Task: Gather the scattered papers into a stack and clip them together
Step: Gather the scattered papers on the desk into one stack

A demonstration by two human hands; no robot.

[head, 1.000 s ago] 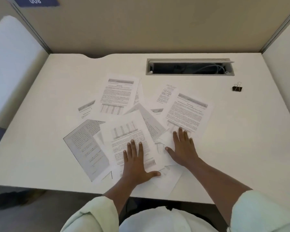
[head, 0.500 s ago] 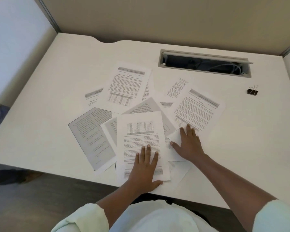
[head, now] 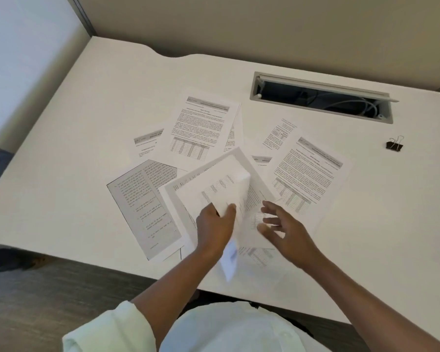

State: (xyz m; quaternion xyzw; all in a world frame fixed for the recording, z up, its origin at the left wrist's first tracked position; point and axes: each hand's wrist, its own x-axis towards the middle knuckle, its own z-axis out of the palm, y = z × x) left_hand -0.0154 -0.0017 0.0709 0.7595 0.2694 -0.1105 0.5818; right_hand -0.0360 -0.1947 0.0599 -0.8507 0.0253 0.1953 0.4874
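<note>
Several printed papers lie scattered on the white desk [head: 74, 174]. My left hand [head: 214, 228] grips a sheet [head: 221, 191] and holds it lifted and curled above the pile near the front edge. My right hand [head: 285, 228] hovers just right of it with fingers spread, over a sheet [head: 254, 222] lying flat. A grey-toned page [head: 142, 204] lies at the left, a page with a table [head: 201, 130] at the back, and another text page [head: 308, 174] at the right. A black binder clip [head: 394, 144] sits alone at the far right.
A cable slot [head: 320, 97] with a raised lid and cables inside is cut into the desk's back. Partition walls [head: 239, 26] close in the desk at the back and left. The front edge runs just below the papers.
My left hand went from pressing flat on the top sheet to gripping and lifting it. My right hand rose off the papers and opened. The view shifted left.
</note>
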